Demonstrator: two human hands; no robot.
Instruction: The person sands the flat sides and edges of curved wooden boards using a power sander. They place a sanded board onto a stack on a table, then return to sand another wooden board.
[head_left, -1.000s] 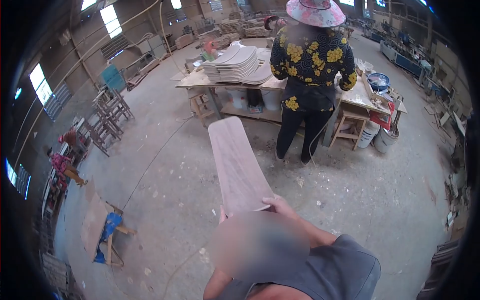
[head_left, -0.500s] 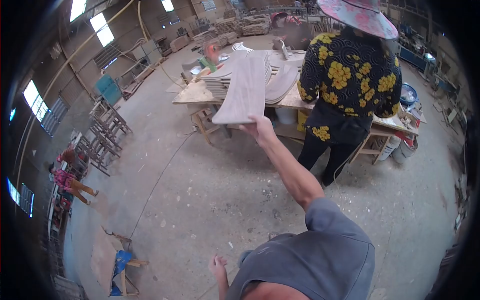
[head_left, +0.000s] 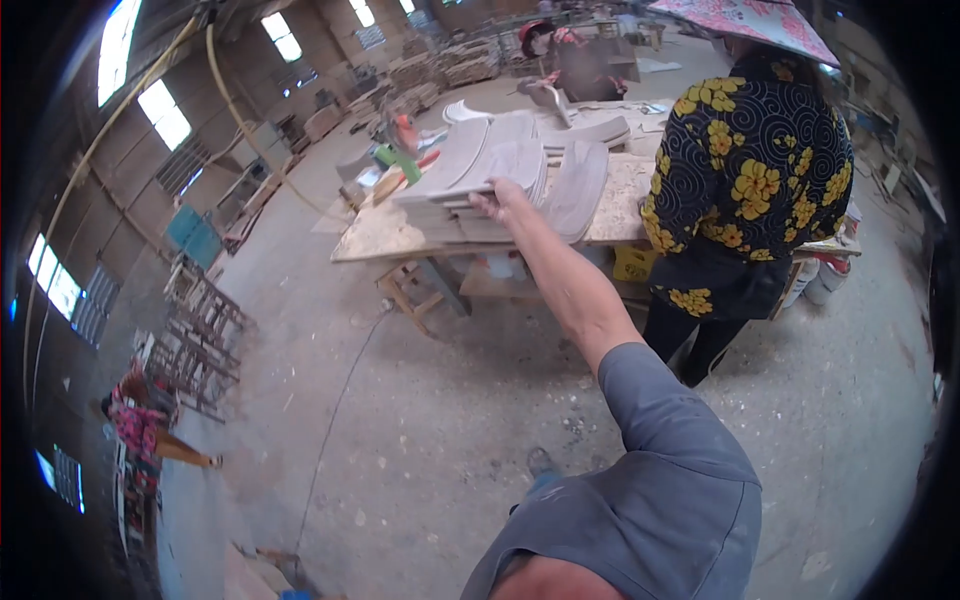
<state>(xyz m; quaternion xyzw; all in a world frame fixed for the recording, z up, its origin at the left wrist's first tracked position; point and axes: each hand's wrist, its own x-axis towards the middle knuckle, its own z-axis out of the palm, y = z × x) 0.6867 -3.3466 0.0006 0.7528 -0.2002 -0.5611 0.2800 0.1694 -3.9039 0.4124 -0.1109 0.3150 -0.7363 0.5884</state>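
Panel lies just beyond the right hand, on top of the stack on the tabletop. Hand is partly closed at the panel's near edge, thumb above, fingers lower at the front; can't tell if it's a firm pinch or just contact. Left hand out of view. Another panel sits left of the hand, also up on the piled pieces; a loose curved panel lies right of it, ends toward and away from the person. Green thing is beyond and left of the hand. Co-worker stands right of the hand, near enough to mind the elbow. Handling, my read: keep thumb light on the face, fingertips clear of the gap below so nothing gets nipped. Match the curve to the piece beneath so it nests instead of rocking. Square the near edge with small nudges, no dragging, since faces look smooth and would likely mark. Arm is well stretched, so control at the far end is probably weak; a step closer would help. Open fingers only once weight is fully supported, then draw back low and straight.
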